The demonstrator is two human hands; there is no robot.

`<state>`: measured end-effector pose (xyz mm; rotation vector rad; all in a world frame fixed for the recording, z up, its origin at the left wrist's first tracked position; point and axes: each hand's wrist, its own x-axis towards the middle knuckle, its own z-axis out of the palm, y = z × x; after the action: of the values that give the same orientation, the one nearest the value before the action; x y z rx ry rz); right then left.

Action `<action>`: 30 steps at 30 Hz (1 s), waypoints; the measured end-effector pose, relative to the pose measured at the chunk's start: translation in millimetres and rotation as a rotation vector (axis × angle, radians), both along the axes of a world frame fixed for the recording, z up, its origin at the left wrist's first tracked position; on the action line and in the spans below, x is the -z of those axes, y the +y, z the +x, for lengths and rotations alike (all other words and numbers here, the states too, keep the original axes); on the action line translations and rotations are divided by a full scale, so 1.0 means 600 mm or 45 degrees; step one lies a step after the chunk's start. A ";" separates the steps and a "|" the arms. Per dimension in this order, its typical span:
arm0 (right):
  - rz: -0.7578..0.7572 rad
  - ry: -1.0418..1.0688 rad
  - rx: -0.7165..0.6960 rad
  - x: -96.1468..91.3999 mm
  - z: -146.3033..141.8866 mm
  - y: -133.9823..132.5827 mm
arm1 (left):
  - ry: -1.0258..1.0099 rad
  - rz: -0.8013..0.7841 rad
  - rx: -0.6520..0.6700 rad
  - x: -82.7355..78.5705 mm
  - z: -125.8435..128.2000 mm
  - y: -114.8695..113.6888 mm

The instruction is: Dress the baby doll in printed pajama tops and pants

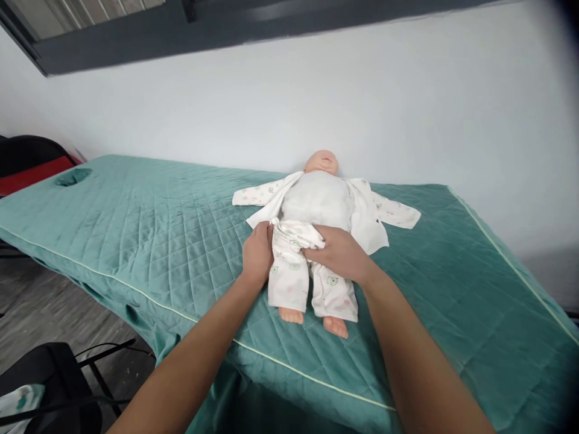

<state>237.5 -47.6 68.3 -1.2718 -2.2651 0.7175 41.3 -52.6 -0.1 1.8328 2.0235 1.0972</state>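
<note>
A baby doll (322, 161) lies on its back on a bed with a green quilted cover (181, 223). White printed pants (289, 283) cover its legs, and its feet (335, 326) stick out of the cuffs. My left hand (257, 253) grips the waistband at the doll's hip on the left side of the view. Across the front, my right hand (339, 250) is closed on bunched fabric of the pants. The white printed jacket (368, 223) lies spread open, sleeves out to both sides, around the doll's white cloth torso (319, 199).
A white wall (226, 114) runs behind the bed, below a dark window frame (136, 39). The cover has a hole (73, 176) at the far left. A black chair (54, 374) with a cloth on it stands at the lower left; another with red (36, 176) is beyond.
</note>
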 end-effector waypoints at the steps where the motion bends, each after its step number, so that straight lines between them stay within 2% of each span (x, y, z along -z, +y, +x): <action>1: 0.028 0.008 0.035 0.002 -0.002 0.001 | 0.014 -0.007 -0.016 -0.001 0.001 -0.001; 4: 0.087 0.000 0.118 0.007 -0.009 0.004 | 0.058 -0.043 -0.043 -0.002 0.004 0.001; 9: 0.107 -0.002 0.152 0.011 -0.013 0.003 | 0.134 -0.073 -0.036 0.001 0.004 0.007; 13: 0.036 0.015 0.104 0.007 -0.003 -0.001 | -0.001 0.012 0.033 0.009 -0.002 0.013; 16: -0.075 0.232 0.001 0.007 0.009 -0.003 | -0.188 0.168 0.077 0.014 -0.006 0.014; 20: -0.148 0.715 -0.023 0.011 0.021 0.000 | -0.376 0.345 -0.026 0.021 -0.011 0.015; 23: -0.067 0.944 0.162 0.018 0.030 0.012 | -0.395 0.422 -0.074 0.022 -0.022 0.035; 26: 0.155 0.962 0.559 0.034 0.054 0.038 | -0.300 0.444 -0.070 0.012 -0.037 0.082; 28: 0.306 0.833 0.828 0.049 0.079 0.060 | -0.220 0.317 -0.051 -0.001 -0.046 0.124; 30: 0.416 0.634 1.003 0.066 0.104 0.081 | -0.130 0.088 -0.023 -0.013 -0.050 0.164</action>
<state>300.2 1.0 28.8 -1.4567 -1.2620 0.2980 11.6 45.7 7.8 1.7557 1.9717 1.2536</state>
